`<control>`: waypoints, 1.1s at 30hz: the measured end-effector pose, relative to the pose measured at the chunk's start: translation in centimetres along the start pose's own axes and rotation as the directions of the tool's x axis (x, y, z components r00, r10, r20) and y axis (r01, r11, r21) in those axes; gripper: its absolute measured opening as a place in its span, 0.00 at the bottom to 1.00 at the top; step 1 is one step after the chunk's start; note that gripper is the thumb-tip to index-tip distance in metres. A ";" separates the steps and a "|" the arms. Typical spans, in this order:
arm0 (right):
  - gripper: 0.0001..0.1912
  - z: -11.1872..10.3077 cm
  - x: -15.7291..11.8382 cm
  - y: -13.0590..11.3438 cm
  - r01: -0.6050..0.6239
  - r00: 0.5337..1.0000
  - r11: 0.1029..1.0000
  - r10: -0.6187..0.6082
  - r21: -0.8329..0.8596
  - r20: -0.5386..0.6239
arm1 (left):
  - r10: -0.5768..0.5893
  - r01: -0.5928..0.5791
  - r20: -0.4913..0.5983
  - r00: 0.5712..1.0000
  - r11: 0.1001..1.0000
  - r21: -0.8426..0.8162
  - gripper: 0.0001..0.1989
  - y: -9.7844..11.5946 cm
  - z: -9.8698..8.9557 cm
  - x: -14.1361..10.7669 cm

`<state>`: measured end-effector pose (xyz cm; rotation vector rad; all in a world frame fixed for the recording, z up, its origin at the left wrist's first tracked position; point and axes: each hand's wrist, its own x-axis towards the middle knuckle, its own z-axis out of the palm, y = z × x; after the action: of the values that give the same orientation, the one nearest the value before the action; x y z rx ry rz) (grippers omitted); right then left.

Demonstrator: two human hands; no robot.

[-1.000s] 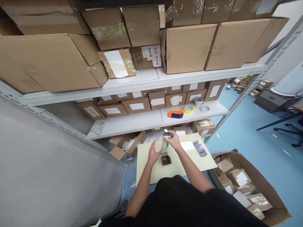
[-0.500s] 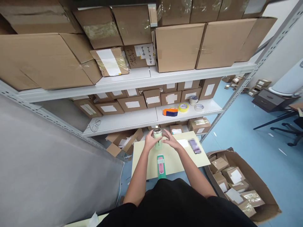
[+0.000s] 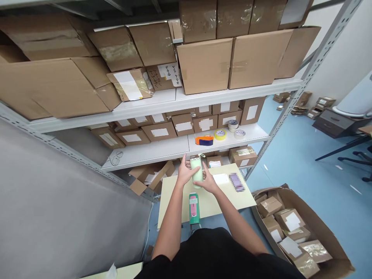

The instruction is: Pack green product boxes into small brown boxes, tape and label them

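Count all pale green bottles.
1: the pale green cylindrical bottle, held between the left hand and right hand over the pale yellow tabletop. Brown cardboard boxes may hide others.

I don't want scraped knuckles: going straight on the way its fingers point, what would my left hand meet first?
Apart from the bottle it holds, your left hand would probably meet the front edge of the shelf, though depth is unclear here.
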<state>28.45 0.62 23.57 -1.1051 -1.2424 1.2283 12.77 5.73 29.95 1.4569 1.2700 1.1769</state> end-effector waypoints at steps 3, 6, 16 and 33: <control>0.63 -0.6 -0.4 -0.3 -0.030 0.993 0.992 0.016 0.122 0.114 | -0.012 0.014 0.025 1.000 0.994 -0.106 0.60 0.2 0.4 -0.7; 0.67 -0.8 -0.8 -0.4 -0.046 0.997 0.996 0.041 0.071 0.071 | -0.008 0.017 0.053 0.999 0.985 -0.170 0.61 0.3 0.8 -1.6; 0.70 0.1 -1.8 0.1 -0.112 0.972 0.979 0.072 0.168 0.224 | -0.060 0.064 0.023 0.998 0.955 -0.291 0.64 -0.6 -0.3 -1.9; 0.63 0.9 -2.0 -0.3 0.010 0.992 0.999 -0.016 -0.049 -0.124 | -0.046 0.046 0.004 0.999 0.981 -0.189 0.64 -1.1 0.1 -1.5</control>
<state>27.64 -1.49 23.82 -1.1891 -1.1879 1.1075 12.60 4.42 28.71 1.2820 1.1525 1.2321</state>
